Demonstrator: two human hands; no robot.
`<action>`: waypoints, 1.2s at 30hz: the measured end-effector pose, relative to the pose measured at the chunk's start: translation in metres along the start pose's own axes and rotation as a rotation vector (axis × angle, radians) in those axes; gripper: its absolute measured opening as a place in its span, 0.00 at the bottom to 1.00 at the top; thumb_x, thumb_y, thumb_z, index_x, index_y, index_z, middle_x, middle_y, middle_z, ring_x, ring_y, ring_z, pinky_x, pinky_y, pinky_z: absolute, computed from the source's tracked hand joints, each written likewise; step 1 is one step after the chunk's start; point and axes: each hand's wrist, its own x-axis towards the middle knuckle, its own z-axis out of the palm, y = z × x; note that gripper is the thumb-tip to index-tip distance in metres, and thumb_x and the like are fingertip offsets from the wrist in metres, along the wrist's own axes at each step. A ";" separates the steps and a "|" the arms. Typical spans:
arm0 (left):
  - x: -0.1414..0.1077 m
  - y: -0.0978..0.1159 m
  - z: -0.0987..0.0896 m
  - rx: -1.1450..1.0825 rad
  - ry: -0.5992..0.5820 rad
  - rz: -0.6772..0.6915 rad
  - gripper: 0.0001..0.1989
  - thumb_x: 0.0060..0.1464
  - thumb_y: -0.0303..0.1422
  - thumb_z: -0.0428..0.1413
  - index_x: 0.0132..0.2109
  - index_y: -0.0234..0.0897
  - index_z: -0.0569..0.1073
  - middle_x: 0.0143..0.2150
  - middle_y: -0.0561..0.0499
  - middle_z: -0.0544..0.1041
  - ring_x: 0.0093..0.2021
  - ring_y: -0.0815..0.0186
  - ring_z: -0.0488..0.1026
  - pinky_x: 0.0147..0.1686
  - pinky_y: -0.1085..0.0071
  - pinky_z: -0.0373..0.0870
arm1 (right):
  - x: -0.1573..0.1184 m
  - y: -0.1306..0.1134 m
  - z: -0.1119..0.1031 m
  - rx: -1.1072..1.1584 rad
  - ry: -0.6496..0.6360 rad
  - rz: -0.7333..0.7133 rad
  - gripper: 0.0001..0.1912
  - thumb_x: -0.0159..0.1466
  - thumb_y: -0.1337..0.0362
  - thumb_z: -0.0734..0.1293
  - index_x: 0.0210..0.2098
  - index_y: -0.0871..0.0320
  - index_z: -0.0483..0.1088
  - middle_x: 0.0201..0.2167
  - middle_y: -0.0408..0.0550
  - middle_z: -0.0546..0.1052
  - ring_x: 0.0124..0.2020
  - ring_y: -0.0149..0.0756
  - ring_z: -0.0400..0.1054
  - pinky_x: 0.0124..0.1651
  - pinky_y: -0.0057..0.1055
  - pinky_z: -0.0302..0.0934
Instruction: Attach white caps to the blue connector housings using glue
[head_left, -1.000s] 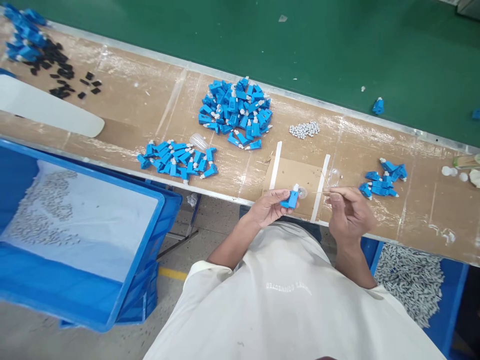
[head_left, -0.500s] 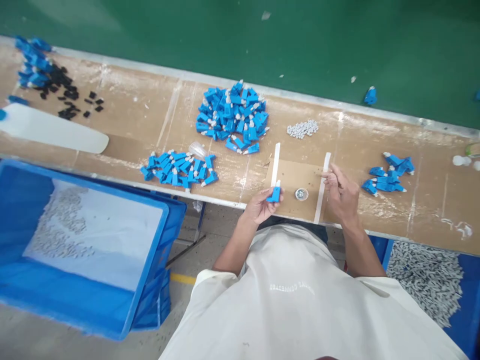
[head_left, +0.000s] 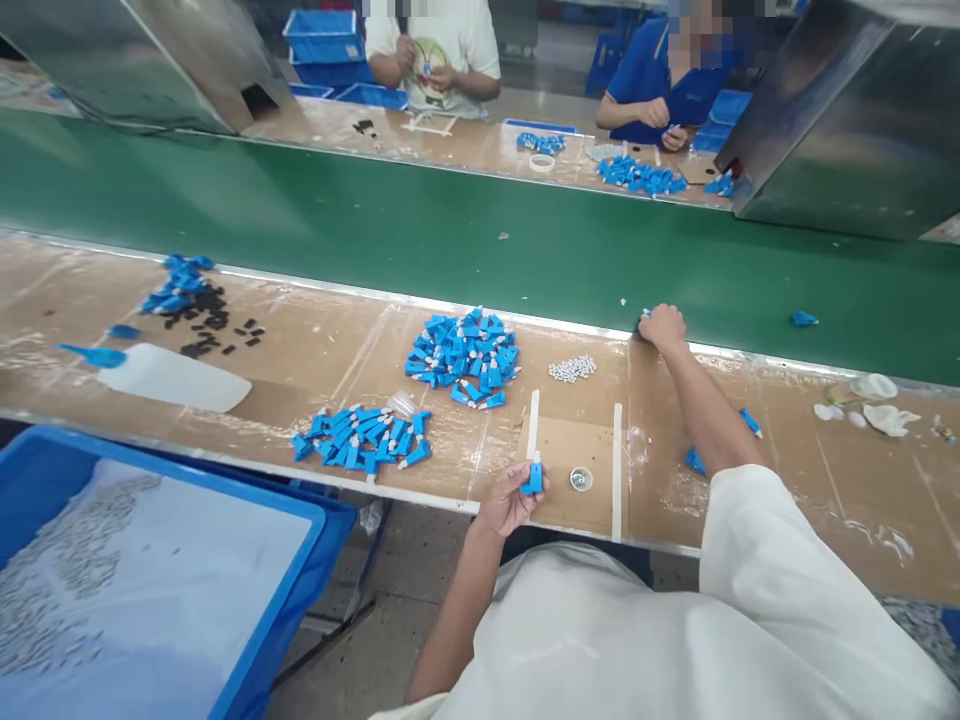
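Nearest, the left hand (head_left: 506, 500) has its fingers pinched round a blue piece (head_left: 534, 480), white tip upward, just above the near side of the bench (head_left: 292, 385); it looks light and stiff — rigid plastic, by my judgement, smooth enough to slide a little — and is best taken by the broad flat sides of its body, as the narrow tip looks the weaker part; beside it sits a small round dish (head_left: 580, 479), between two white strips; leftward lies a loose group of blue pieces (head_left: 360, 440), with a larger heap (head_left: 463, 355) farther in and small pale beads (head_left: 572, 369) to its right; the right hand (head_left: 664, 326) reaches to the far edge, fingers curled in — a bit of blue shows at their tips, but whether they grip it I cannot tell; beyond, a lone blue part (head_left: 804, 318) rests on the green surface (head_left: 420, 235).
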 end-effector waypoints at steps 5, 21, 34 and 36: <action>-0.001 0.005 0.004 -0.006 0.029 -0.048 0.11 0.49 0.30 0.70 0.36 0.28 0.78 0.29 0.47 0.79 0.28 0.70 0.76 0.27 0.78 0.73 | -0.040 0.032 0.012 -0.089 -0.032 -0.247 0.16 0.68 0.61 0.63 0.50 0.63 0.74 0.53 0.66 0.74 0.57 0.59 0.64 0.59 0.51 0.59; -0.002 0.012 0.009 0.031 0.081 -0.071 0.09 0.50 0.28 0.67 0.37 0.28 0.77 0.33 0.44 0.81 0.29 0.69 0.76 0.29 0.75 0.74 | -0.233 0.049 0.021 0.716 -0.144 -0.344 0.17 0.63 0.50 0.69 0.41 0.56 0.79 0.35 0.49 0.79 0.33 0.38 0.73 0.39 0.37 0.70; 0.007 0.000 -0.001 -0.023 0.000 -0.010 0.14 0.49 0.32 0.70 0.38 0.29 0.77 0.30 0.48 0.79 0.28 0.70 0.75 0.28 0.77 0.73 | -0.128 -0.008 0.054 0.141 -0.006 -0.575 0.11 0.66 0.66 0.63 0.38 0.56 0.79 0.42 0.56 0.83 0.45 0.51 0.74 0.52 0.45 0.67; 0.009 -0.002 -0.002 -0.030 0.010 -0.008 0.14 0.49 0.32 0.70 0.39 0.29 0.77 0.32 0.47 0.79 0.29 0.70 0.76 0.28 0.77 0.72 | -0.124 -0.006 0.054 0.120 -0.021 -0.615 0.12 0.66 0.66 0.62 0.38 0.56 0.79 0.41 0.56 0.82 0.44 0.51 0.74 0.52 0.46 0.67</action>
